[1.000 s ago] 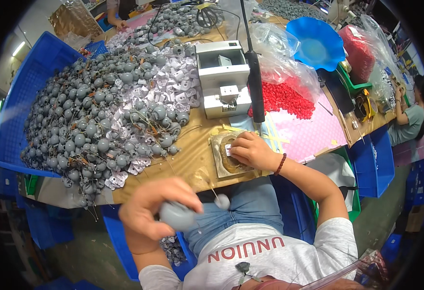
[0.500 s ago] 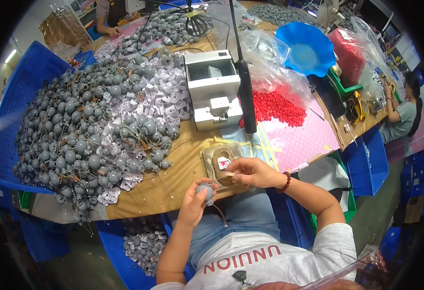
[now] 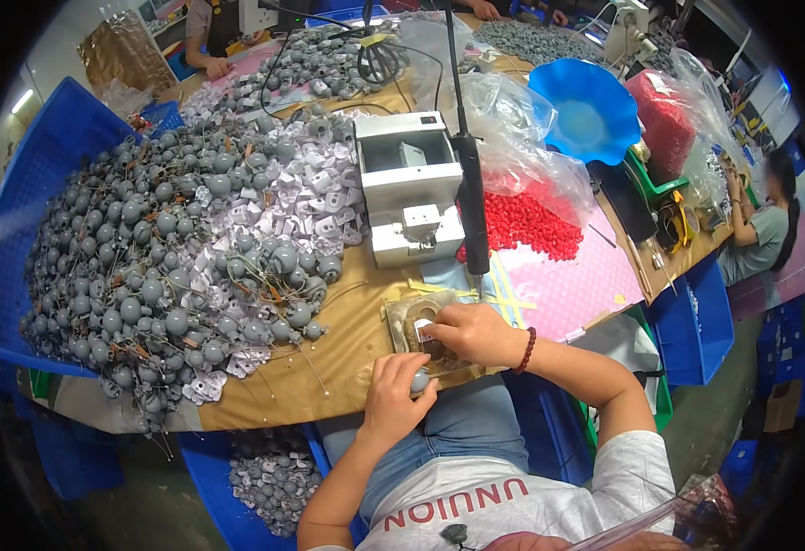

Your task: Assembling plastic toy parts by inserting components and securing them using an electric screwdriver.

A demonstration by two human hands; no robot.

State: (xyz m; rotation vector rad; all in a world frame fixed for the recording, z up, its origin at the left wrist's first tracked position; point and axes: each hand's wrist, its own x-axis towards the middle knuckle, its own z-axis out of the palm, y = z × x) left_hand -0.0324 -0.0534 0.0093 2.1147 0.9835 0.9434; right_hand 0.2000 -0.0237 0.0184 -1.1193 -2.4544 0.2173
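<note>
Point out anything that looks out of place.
At left, grey round parts crowd right up to the front edge of the table, as if overflowing. Red pieces lie loose by the clear bag, looking spilled.

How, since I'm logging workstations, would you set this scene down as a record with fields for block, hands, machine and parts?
Block: square, on the brown tabletop
Left hand: holding a gray ball beside the block's near edge
Right hand: at a white piece on the block
Machine: white, beyond the block
Parts left: heaped gray balls, white parts
Parts right: red pieces
</note>
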